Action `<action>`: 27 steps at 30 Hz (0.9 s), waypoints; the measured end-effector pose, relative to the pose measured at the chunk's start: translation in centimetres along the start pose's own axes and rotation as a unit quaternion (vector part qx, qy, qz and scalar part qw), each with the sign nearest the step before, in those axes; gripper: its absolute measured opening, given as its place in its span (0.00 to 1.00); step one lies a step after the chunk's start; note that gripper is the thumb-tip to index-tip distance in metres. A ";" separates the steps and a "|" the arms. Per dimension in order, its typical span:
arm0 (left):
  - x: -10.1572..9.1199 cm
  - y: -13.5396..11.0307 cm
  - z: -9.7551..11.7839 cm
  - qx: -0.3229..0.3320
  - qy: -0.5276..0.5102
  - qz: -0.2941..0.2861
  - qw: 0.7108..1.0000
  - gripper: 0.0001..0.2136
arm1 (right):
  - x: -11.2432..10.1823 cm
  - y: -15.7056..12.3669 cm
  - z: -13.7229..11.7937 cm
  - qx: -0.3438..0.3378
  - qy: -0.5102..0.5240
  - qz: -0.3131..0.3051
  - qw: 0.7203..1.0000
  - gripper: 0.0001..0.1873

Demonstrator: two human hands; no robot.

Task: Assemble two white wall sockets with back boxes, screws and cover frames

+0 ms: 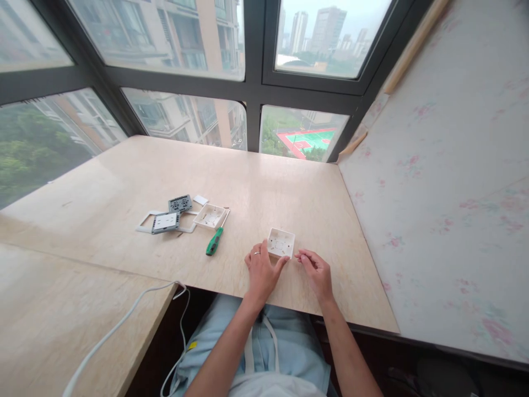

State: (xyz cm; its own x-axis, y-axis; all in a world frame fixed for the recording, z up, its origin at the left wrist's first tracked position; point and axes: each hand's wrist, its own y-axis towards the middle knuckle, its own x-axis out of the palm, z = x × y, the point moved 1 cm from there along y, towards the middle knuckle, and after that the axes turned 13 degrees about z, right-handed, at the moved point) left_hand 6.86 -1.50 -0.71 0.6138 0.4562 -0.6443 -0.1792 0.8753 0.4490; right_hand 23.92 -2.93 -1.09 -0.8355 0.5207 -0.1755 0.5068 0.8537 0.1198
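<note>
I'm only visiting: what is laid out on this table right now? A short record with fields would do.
setting: pale stone-look table beside a large window
left hand: low on the table, fingers against the white mounting box
right hand: fingertips at the box's right corner
box state: open side up, resting on the table
to the left: green-handled screwdriver, second white box, grey switch modules, white frame
lower left: white cable trailing off the table edge

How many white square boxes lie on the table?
2. One box sits between the left hand and right hand; the other box lies farther left, beside the green screwdriver. None appears hidden.
</note>
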 end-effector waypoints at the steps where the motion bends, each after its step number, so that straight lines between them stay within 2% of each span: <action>1: -0.3 0.0 -0.3 0.005 -0.022 -0.006 1.000 0.26 | 0.0 -0.1 0.0 -0.001 -0.005 -0.002 1.000 0.16; 3: -0.9 0.0 -1.1 0.012 -0.064 -0.012 0.998 0.20 | 0.0 -0.2 -0.2 0.002 -0.014 -0.010 1.000 0.17; 6: -1.7 0.2 -2.3 0.006 -0.114 -0.017 0.993 0.18 | -0.2 -0.4 -0.3 0.010 -0.022 -0.017 1.000 0.17; 11: -2.7 1.1 -4.1 -0.015 -0.217 -0.053 0.975 0.12 | -0.7 0.0 -0.7 0.025 -0.006 0.025 0.999 0.18; 14: -3.0 1.8 -4.5 -0.067 -0.275 -0.045 0.958 0.11 | 0.1 0.4 -2.0 0.002 -0.011 0.050 0.999 0.17; 16: -3.0 2.1 -4.5 -0.105 -0.302 -0.031 0.947 0.12 | 1.6 0.5 -3.6 -0.023 -0.010 0.045 0.999 0.16; 18: -3.0 2.2 -4.3 -0.125 -0.317 -0.024 0.940 0.12 | 4.0 0.6 -5.7 -0.050 0.003 0.014 0.999 0.14; 22: -2.9 2.3 -4.2 -0.116 -0.314 -0.025 0.942 0.11 | 11.3 0.5 -10.4 -0.130 0.048 -0.127 0.982 0.11; 25: -2.7 2.2 -4.3 -0.100 -0.284 -0.027 0.953 0.11 | 18.3 0.5 -13.4 -0.210 0.039 -0.246 0.945 0.11; 27: -2.5 2.1 -4.5 -0.104 -0.275 -0.035 0.955 0.11 | 23.3 0.6 -14.5 -0.276 0.017 -0.325 0.905 0.14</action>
State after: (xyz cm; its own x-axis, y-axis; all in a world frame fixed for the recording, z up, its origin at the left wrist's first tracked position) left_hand 1.53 -0.11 -0.93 0.9309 0.2921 -0.2192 -0.2365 0.9396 0.2474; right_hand 1.68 9.52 9.02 -0.9296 -0.0968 -0.3556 -0.2684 0.8392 0.4731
